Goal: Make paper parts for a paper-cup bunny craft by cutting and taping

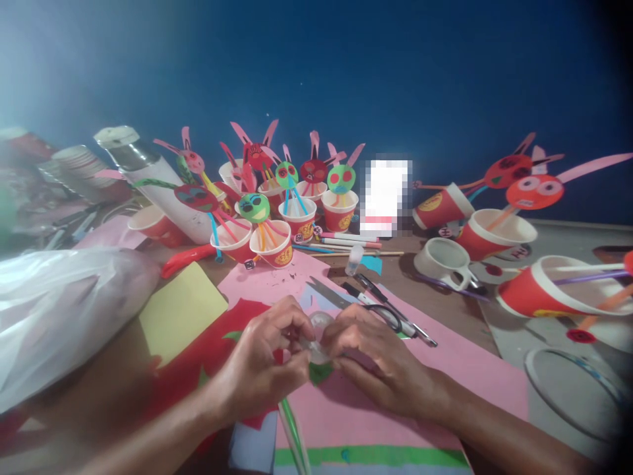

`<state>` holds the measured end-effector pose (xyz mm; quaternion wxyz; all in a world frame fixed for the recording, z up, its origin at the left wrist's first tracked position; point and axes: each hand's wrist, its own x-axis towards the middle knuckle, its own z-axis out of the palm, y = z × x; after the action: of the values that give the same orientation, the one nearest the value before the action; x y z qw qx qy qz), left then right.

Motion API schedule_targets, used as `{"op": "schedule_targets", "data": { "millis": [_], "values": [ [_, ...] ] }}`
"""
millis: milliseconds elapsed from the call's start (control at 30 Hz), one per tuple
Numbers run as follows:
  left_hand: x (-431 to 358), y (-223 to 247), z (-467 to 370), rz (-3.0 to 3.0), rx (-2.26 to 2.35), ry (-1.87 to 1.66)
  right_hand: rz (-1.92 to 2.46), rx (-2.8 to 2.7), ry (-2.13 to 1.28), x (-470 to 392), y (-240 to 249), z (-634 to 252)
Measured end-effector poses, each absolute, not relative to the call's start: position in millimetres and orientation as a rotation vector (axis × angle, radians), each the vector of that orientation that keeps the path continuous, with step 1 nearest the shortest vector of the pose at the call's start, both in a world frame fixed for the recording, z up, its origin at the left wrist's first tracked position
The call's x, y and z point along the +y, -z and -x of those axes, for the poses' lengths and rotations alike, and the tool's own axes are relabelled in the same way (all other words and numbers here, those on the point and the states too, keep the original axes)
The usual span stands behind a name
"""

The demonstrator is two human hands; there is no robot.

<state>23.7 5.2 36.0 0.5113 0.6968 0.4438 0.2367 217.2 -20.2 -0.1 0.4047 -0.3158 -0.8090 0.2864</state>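
Grip, two: left hand (pixel 270 349) and right hand (pixel 378 356), fingertips of each pinching one small translucent object (pixel 322 321), exact kind unclear. Location: between the hands, over pink paper (pixel 395 425); green scrap (pixel 321 375) just below. Beyond: scissors (pixel 327 292); farther back, red-and-white cups (pixel 278 256) with paper faces (pixel 254 207).

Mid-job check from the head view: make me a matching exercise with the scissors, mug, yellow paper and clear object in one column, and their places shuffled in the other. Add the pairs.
Things
1. scissors
2. mug
3. yellow paper
4. clear object

Places
A. just right of the plastic bag
B. between the left hand and right hand
C. near the red paper cups on the right
D. just beyond both hands, blades pointing forward-left

Pairs: 1-D, 2-C, 3-A, 4-B
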Motion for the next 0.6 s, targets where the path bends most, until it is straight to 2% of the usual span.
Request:
{"op": "schedule_targets", "data": {
  "millis": [233,600],
  "values": [
    [8.5,-32.3,-22.0,-1.534,0.999,-0.570,0.837,-1.979,-0.845,-22.3,0.6,-218.1],
    [17.8,-21.1,-19.1,-1.347,0.911,-0.560,0.955,-1.555,-1.262,-21.9,7.6,-221.9]
  ]
}}
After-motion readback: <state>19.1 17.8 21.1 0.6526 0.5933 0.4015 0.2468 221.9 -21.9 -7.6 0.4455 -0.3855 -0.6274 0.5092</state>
